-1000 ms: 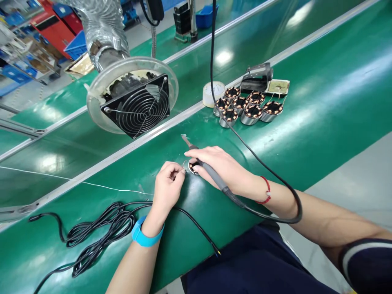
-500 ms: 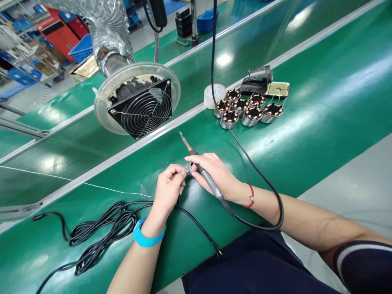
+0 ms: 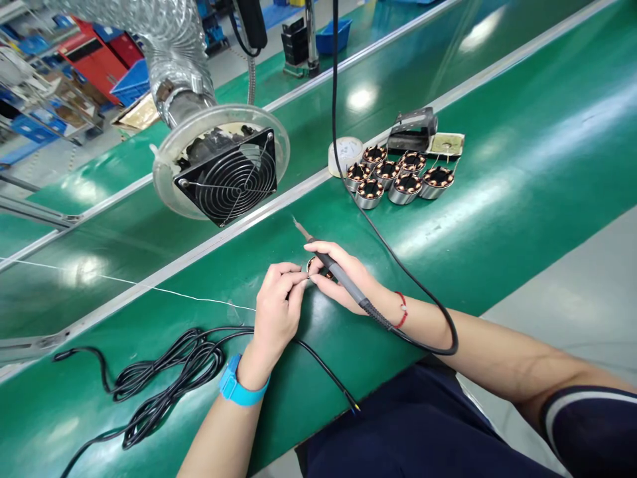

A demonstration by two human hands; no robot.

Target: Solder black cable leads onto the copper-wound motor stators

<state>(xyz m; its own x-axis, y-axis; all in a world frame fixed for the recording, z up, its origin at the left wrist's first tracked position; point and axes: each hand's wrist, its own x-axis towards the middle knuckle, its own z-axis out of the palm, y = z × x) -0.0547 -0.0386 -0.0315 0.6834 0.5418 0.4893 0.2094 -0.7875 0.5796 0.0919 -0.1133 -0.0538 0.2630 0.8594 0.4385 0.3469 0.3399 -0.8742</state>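
My right hand [image 3: 346, 275] is wrapped round a soldering iron [image 3: 347, 280], whose tip points up and away over the green worktop. My left hand [image 3: 280, 302] is closed in a pinch, its fingertips meeting the right hand's fingers. Whatever sits in that pinch is too small to make out. At the fingertips is a copper-wound motor stator [image 3: 327, 273], mostly hidden by my hands. A thin pale wire [image 3: 199, 299], which looks like solder, runs in from the left and goes out of sight at my left hand.
Several stators [image 3: 387, 171] stand at the back right, beside a roll of tape [image 3: 345, 156] and a soldering iron stand [image 3: 412, 133]. A coiled black cable [image 3: 184, 365] lies at the left. A fume extractor fan [image 3: 233, 179] hangs above the worktop [image 3: 502, 219]. The iron's cord [image 3: 383, 232] loops over my right forearm.
Both hands have shifted slightly to the right, and the left has turned more upright. More of the stator's copper shows between the fingers. The pale wire has moved up and right with the left hand.
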